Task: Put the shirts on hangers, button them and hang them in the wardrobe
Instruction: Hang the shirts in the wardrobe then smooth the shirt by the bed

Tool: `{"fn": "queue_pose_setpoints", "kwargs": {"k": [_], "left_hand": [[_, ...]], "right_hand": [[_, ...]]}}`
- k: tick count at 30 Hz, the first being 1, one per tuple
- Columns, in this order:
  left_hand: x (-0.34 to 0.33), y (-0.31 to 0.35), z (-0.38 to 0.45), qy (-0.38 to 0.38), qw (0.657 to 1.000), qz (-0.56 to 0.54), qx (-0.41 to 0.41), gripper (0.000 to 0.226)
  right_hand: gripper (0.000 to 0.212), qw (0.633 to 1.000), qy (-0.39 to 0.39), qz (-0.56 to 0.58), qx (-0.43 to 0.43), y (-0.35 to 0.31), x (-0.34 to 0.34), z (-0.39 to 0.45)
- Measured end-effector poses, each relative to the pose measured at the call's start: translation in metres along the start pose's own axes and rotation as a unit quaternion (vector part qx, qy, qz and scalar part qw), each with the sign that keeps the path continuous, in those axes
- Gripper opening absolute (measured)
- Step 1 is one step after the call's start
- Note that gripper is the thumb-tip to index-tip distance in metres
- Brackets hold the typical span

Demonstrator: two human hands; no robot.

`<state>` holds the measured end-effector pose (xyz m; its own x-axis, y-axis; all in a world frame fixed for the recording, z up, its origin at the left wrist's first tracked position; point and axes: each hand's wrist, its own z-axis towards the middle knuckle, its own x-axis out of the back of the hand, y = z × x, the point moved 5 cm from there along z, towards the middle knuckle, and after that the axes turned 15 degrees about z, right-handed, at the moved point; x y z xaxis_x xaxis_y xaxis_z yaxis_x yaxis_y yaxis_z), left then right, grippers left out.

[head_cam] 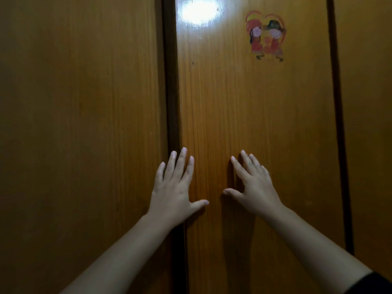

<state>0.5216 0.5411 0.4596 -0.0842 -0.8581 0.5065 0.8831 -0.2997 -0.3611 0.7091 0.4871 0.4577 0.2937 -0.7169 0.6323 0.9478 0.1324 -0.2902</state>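
With both palms laid flat on the middle door of the wardrobe, judged to be sliding or pushing that panel at the dark seam along its left edge. Left hand: fingers straight and spread, fingertips just beside the seam, thumb pointing away from it, gripping nothing. Right hand: likewise spread and flat, farther from the seam, under the faded sticker of two figures, holding nothing. No handle or knob visible, so best moved by friction: press evenly through both palms, keep the wrists low, push along the panel's track rather than into the wood, and keep fingertips clear of the seam to avoid a pinch against the neighbouring door. Cannot tell whether the panel is opening or closing. No shirts or hangers in view; presumably behind the doors or out of frame. Glare patch near the seam's top suggests a glossy, slippery finish, so firm contact advised.
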Motion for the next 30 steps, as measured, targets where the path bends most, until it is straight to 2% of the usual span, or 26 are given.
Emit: {"fn": "queue_pose_setpoints", "kwargs": {"k": [7,18,30], "left_hand": [[-0.025,0.020,0.015,-0.062,0.998,0.006,-0.006,0.116],[-0.060,0.032,0.030,-0.136,0.990,0.020,0.007,0.138],[-0.081,0.030,0.037,-0.151,0.988,0.043,-0.005,0.141]], "right_hand": [[0.100,0.999,-0.020,-0.019,-0.029,0.019,-0.026,0.013],[0.126,0.997,-0.052,-0.060,-0.020,0.038,-0.042,0.028],[0.126,0.997,-0.060,-0.043,-0.009,0.048,-0.047,0.034]]}}
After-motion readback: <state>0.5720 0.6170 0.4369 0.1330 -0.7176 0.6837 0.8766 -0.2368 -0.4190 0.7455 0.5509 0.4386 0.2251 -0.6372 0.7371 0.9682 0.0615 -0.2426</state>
